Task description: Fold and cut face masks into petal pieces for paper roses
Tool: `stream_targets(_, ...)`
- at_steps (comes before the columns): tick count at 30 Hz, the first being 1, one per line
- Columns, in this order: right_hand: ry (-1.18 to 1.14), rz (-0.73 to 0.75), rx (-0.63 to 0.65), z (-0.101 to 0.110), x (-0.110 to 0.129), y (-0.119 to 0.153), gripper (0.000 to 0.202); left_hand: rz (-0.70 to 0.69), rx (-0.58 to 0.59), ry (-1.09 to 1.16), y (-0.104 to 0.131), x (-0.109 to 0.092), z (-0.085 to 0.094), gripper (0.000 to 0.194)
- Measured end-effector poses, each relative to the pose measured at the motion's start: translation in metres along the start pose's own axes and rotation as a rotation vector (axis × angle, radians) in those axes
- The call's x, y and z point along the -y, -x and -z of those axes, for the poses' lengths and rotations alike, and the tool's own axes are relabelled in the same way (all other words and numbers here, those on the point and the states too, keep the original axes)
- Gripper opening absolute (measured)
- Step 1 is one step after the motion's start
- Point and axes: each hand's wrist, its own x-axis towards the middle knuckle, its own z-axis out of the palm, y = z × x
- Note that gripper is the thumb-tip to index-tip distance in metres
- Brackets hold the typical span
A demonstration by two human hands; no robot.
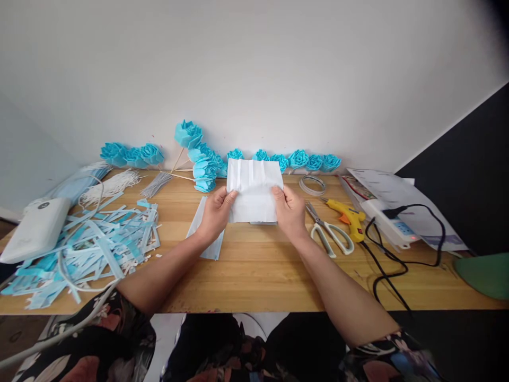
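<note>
above the near half of the bench point(254, 289), both hands point(253, 208) pinch opposite side edges of a creased white sheet point(256, 185), its pleats running near to far between them; blue fabric roses point(298, 158) line the wall point(254, 74) beyond.

The person wears a loose dark top point(91, 339) with a large floral print in muted red, pink and pale tones. Its wide sleeves point(392, 353) stop short of the forearms. Both hands are bare; the lap clothing point(234, 350) seems mostly black, partly patterned.
</note>
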Motion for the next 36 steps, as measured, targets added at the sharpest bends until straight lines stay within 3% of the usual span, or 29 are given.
stream_targets(5, 0.021, 0.049, -0.002, 0.002, -0.002, -0.001, 0.040, 0.008, 0.041, 0.043, -0.001, 0.000, 0.003, 0.036)
stream_targets(12, 0.023, 0.126, 0.100, -0.002, -0.008, 0.003, 0.041, 0.126, 0.078, 0.369, -0.002, -0.006, 0.000, 0.040)
stream_targets(16, -0.096, 0.049, 0.234, -0.001, -0.007, 0.004, 0.040, 0.189, 0.014, 0.370, -0.002, -0.007, 0.000, 0.038)
stream_targets(19, -0.226, -0.035, 0.292, 0.003, -0.003, 0.002, 0.042, 0.207, 0.030, 0.283, 0.000, -0.010, 0.000, 0.036)
stream_targets(24, -0.245, -0.081, 0.212, 0.003, 0.001, 0.000, 0.044, 0.186, 0.099, 0.161, 0.005, -0.014, -0.001, 0.043)
stream_targets(29, -0.062, -0.015, 0.041, 0.000, 0.001, 0.002, 0.044, 0.178, 0.000, 0.114, 0.006, -0.008, 0.002, 0.050)
stream_targets(36, 0.023, 0.055, 0.017, 0.005, 0.002, 0.000, 0.044, 0.165, 0.023, 0.157, 0.005, -0.006, 0.004, 0.049)
